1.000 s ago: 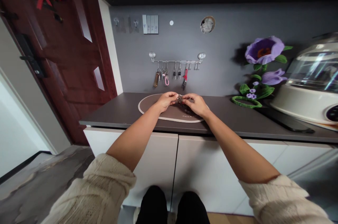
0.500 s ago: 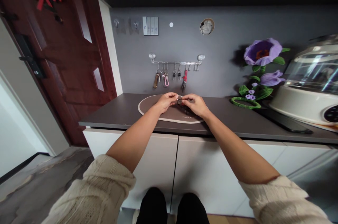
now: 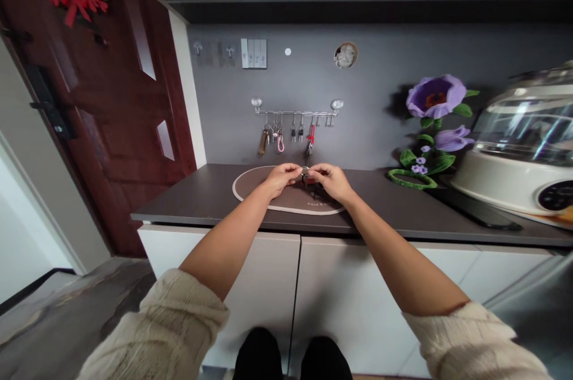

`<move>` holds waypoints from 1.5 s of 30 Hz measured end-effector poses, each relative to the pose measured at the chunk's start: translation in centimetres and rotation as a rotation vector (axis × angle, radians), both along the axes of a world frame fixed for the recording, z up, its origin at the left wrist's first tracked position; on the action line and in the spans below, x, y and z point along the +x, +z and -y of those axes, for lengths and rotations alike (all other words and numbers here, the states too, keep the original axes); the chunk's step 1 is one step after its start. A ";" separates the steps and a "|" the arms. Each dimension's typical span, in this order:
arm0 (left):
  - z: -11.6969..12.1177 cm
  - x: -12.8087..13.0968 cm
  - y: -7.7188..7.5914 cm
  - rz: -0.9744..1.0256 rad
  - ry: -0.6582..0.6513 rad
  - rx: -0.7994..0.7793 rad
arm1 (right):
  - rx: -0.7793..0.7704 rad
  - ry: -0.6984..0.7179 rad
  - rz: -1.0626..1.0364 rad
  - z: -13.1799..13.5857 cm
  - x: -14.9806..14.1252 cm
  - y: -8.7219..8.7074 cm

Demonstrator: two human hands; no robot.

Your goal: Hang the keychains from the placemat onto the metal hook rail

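Both of my hands meet over an oval brown mat with a pale rim on the dark counter. My left hand pinches one side of a small metal key ring between thumb and fingers. From the other side, my right hand pinches the same ring, its fingers closed. Something dark hangs below the ring, partly hidden by my right hand; its shape is too small to make out. Behind my hands, several sets of keys hang from a clear hook rail on the wall.
At the right of the counter stand a purple knitted flower and a cream appliance with a clear dome. A flat black slab lies before them. A dark red door is at the left, white cabinets below.
The view has tilted up slightly, so everything sits a little lower in the picture. My hands stay at the ring, with only a small shift of the fingers.
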State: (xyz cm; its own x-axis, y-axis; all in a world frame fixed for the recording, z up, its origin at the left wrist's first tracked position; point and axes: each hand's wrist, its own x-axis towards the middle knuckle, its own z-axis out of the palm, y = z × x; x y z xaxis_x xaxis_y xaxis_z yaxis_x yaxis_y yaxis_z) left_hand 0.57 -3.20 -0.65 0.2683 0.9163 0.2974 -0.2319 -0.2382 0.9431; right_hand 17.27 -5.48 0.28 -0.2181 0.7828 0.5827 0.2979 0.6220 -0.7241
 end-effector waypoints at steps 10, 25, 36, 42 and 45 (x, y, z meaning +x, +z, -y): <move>0.1 0.3 -0.1 -0.085 0.130 0.043 | 0.038 -0.105 -0.015 -0.1 0.1 0.5; -0.6 1.3 -0.5 -0.294 0.314 0.259 | 0.019 -0.209 -0.133 -1.4 1.6 3.0; -1.4 1.6 -1.1 -0.329 0.318 0.317 | -0.001 -0.202 -0.207 -4.0 2.4 6.4; -1.5 1.7 -1.2 -0.356 0.300 0.326 | -0.089 -0.171 -0.314 -5.0 2.5 8.3; -1.4 1.8 -1.3 -0.360 0.285 0.337 | -0.132 -0.171 -0.351 -5.8 2.4 9.1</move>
